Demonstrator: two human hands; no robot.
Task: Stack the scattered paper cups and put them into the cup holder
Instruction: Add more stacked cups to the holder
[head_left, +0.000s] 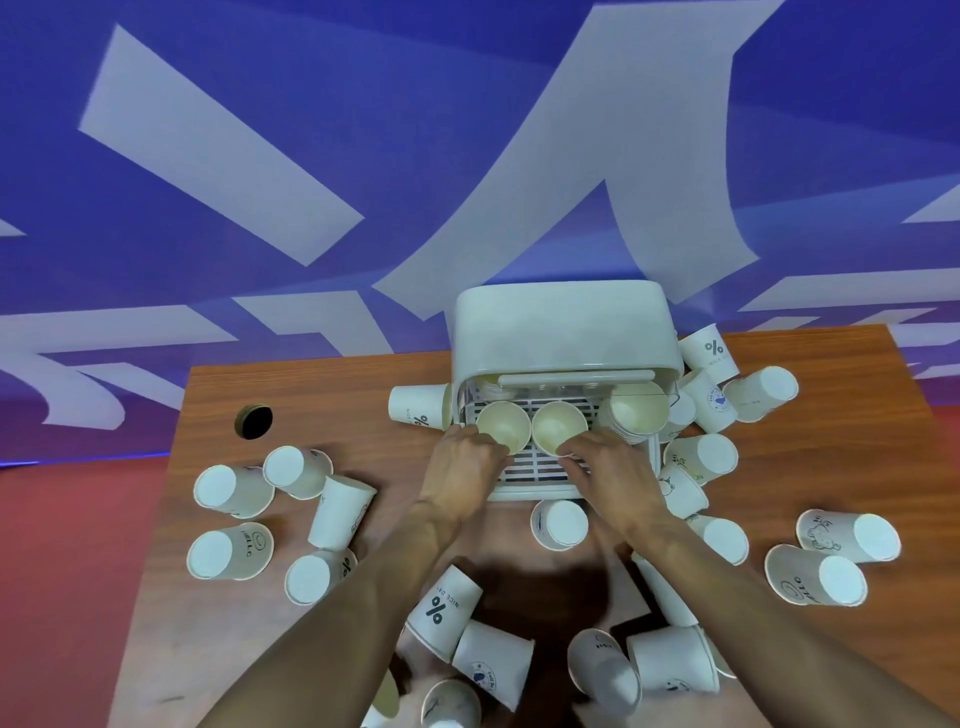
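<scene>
Cups lie on their sides at the left of the wooden table, five in a loose cluster, and beyond them there is a dark round hole in the top. Further right, one tipped cup lies against the left wall of the cup holder, a white box with its lid raised that stands at the far middle of the table. My left grip is at the front of its slatted tray, fingers curled round the near side of the left cup, which stands upright, mouth up, inside the holder. Touching it on the right is the middle cup, also upright, and my right grip grasps its near rim. A nested stack fills the right side of the holder. Between my forearms, near me, more cups lie tumbled, one marked with a percent sign. To the right of the holder a crowd of fallen cups presses against its wall, and two more lie well apart toward the table's right edge
</scene>
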